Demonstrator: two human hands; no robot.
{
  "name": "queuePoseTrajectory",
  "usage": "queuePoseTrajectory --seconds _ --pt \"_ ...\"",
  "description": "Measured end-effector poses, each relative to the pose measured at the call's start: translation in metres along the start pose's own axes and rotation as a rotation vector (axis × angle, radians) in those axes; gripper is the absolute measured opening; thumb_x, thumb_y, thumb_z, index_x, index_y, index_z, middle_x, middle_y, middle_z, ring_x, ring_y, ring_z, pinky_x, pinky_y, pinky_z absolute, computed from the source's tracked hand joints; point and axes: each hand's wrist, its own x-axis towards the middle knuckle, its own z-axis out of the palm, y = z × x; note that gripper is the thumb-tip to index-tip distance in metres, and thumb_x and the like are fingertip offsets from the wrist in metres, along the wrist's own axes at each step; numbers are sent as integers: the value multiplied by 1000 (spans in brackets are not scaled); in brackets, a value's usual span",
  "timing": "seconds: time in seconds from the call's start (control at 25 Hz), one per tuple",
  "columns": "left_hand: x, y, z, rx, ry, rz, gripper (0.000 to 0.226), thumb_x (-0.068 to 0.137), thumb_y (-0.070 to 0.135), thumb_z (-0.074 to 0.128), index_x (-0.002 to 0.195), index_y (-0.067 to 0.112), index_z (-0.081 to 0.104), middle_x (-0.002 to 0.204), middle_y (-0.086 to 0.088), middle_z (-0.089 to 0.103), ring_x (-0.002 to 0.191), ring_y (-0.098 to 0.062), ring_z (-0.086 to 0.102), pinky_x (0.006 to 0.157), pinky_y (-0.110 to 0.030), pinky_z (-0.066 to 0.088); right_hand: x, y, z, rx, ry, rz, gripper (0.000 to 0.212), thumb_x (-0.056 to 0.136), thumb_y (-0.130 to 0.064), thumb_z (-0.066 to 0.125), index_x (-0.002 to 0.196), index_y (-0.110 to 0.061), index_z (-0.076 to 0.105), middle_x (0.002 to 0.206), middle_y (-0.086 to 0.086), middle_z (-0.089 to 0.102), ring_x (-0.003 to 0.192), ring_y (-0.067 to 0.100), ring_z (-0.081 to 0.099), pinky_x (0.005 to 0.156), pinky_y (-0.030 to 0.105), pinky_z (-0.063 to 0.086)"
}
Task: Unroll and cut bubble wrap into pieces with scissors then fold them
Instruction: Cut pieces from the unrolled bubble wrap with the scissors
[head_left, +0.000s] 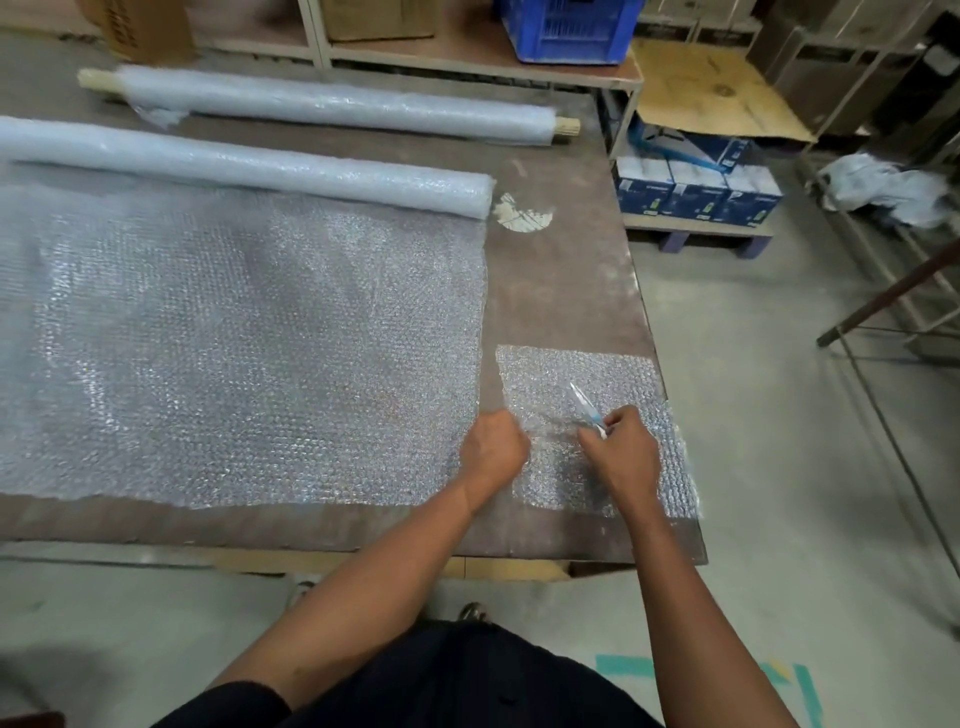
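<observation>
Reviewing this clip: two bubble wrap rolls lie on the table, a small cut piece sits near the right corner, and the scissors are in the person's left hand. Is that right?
Not quite: the head view shows the scissors in the right hand, not the left. The left hand grips the small cut piece at its edge. The two rolls on the table are as stated.

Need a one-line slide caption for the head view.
Right hand holds scissors over a cut bubble wrap piece, left hand beside the unrolled sheet.

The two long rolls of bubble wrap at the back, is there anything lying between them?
No. In the head view, only bare brown table top shows between the far bubble wrap roll and the near, partly unrolled roll.
</observation>
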Motion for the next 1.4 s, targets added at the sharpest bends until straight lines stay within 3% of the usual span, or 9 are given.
queuePoseTrajectory --seconds 0.16,0.28,0.44,0.68,0.84,1.04,1.2,1.32,1.4 --pt "-7 -7 0 -19 97 -1 22 99 28 74 96 10 61 82 0 61 68 -13 62 50 -23 44 11 -1 -3 -6 -43 -72 26 98 -33 65 122 -23 60 94 2 72 73 19 63 61 31 41" --pt "-3 -9 0 -41 66 -39 24 98 29 78 93 8 68 75 2 63 60 -3 56 44 -15 34 19 -4 8 -155 -78 -216 30 105 -30 53 133 -24 63 110 6 70 89 28 64 74 41 51" --pt "4 -6 -5 -123 -5 -39 15 98 19 74 89 9 71 81 -2 69 70 -14 67 53 -21 51 22 -21 15 -114 -76 -303 36 108 -24 47 143 -21 59 125 3 61 98 26 60 83 44 51" --pt "-4 14 -31 -893 -143 66 11 97 23 71 94 17 62 90 -11 68 78 -20 65 75 -33 56 70 -58 -15 293 -327 -208 39 106 -15 48 143 -15 61 143 4 65 130 22 59 108 38 45" --pt "-14 10 -39 -1018 -289 -55 14 104 26 64 104 20 51 93 5 53 75 -9 46 66 -28 44 95 -71 -19 -11 -428 -378 38 97 -36 58 128 -23 74 120 5 77 110 24 71 101 45 55" --pt "-32 6 -29 -1328 -370 -365 59 88 39 84 132 7 62 116 -6 71 100 -25 68 88 -42 63 93 -70 -2 -165 -606 -371 24 97 -15 66 117 -22 79 95 3 77 87 26 72 74 32 51" --pt "-33 11 -11 -1334 -362 -388 38 92 10 80 127 7 65 120 -13 74 94 -21 66 73 -36 55 80 -76 8 -105 -601 -393 28 103 -20 58 124 -23 76 100 1 72 92 27 69 76 35 50" --pt "-39 18 -24 -1271 -393 -250 23 96 1 64 114 14 63 93 -2 76 83 -18 69 70 -35 55 79 -91 6 -71 -688 -420 31 104 -22 58 130 -25 74 105 -4 70 97 15 66 80 31 46" --pt "-39 12 -39 -1206 -416 -194 19 95 0 61 107 15 61 88 0 71 81 -17 63 69 -32 54 80 -98 5 -46 -766 -413 22 101 -18 59 116 -22 75 86 -9 69 79 11 63 73 30 47"
